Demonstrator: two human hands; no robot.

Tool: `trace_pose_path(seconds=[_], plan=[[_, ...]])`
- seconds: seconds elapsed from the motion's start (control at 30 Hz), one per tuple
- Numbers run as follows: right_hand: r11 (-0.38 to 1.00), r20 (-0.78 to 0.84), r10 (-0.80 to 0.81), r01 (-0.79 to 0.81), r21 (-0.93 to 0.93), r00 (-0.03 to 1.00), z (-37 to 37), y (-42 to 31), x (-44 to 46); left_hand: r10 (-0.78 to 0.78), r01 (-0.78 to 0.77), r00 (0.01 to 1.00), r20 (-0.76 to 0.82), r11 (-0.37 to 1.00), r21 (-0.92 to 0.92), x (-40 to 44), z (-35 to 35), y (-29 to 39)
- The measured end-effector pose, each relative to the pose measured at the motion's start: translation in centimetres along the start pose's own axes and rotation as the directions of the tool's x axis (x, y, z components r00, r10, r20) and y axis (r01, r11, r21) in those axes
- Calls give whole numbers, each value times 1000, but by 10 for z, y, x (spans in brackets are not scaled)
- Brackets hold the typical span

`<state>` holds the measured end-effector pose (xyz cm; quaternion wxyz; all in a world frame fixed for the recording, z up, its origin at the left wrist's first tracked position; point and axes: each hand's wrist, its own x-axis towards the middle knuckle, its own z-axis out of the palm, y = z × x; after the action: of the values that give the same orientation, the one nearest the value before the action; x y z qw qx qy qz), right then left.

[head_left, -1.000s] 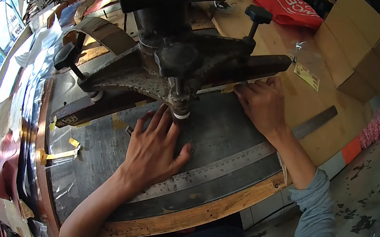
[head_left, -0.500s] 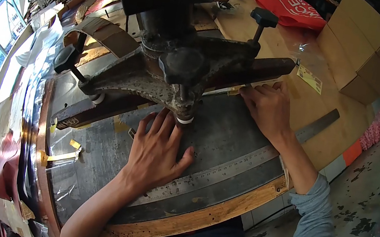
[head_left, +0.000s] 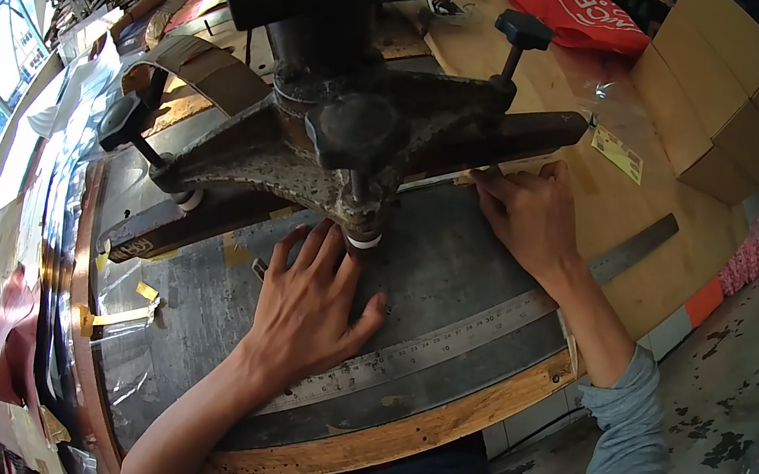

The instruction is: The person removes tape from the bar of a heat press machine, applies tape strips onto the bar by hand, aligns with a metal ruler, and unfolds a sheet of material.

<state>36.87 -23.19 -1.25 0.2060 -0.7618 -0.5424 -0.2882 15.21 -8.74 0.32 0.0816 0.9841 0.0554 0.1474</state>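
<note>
Nearest me, a worn wooden edge (head_left: 425, 438) borders the bench, and just behind it a steel ruler (head_left: 432, 343) lies on the dark work surface (head_left: 427, 281). The right forearm crosses over the ruler and hides a piece of it. Off to the left a bit of yellow tape (head_left: 125, 312) is stuck down. Over the middle stands a heavy metal frame (head_left: 246, 158) with black knobs (head_left: 352, 131); it blocks much of the view behind. A dark bar (head_left: 513, 144) slants beneath it, and a pale strip (head_left: 435, 181) shows along the bar's near edge. To the right sits a pink duster (head_left: 757, 243); further back come a yellow card (head_left: 617, 154), cardboard boxes (head_left: 701, 81) and a red bag (head_left: 581, 17).

The left hand (head_left: 304, 310) lies palm down on the work surface, its fingers a little apart and pointing away from the body, tips just by the frame's front foot, thumb spread out to the right. The right hand (head_left: 530, 218) sits further off, bent inward at the bar's near edge by the strip's end, its fingers curled; I can't tell whether they pinch anything. Its grey sleeve (head_left: 624, 463) is pushed up the forearm.
</note>
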Motion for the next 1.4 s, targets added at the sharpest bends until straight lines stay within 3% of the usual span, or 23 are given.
trace_pose_path(seconds=[0.2, 0.4, 0.5, 0.9, 1.0, 1.4], plan=[[1000, 48, -3, 2, 19, 999, -3, -1, -1, 12, -12, 1000, 0, 1000, 1, 0, -1, 1], [998, 198, 52, -45, -38, 979, -3, -4, -6, 19, -19, 1000, -3, 1000, 3, 1, -1, 1], [999, 177, 38, -44, 30, 984, -2, -1, -6, 21, -21, 1000, -11, 1000, 2, 1, 0, 0], [995, 228, 101, -95, -35, 968, -1, -5, -6, 8, -7, 1000, 15, 999, -41, 1, -2, 1], [997, 119, 44, -52, 62, 992, 1, -2, -7, 30, -30, 999, -13, 999, -16, 1, 0, 1], [995, 180, 79, -88, 46, 981, -6, -6, -4, 19, -19, 1000, 11, 1000, 14, 1, 1, 1]])
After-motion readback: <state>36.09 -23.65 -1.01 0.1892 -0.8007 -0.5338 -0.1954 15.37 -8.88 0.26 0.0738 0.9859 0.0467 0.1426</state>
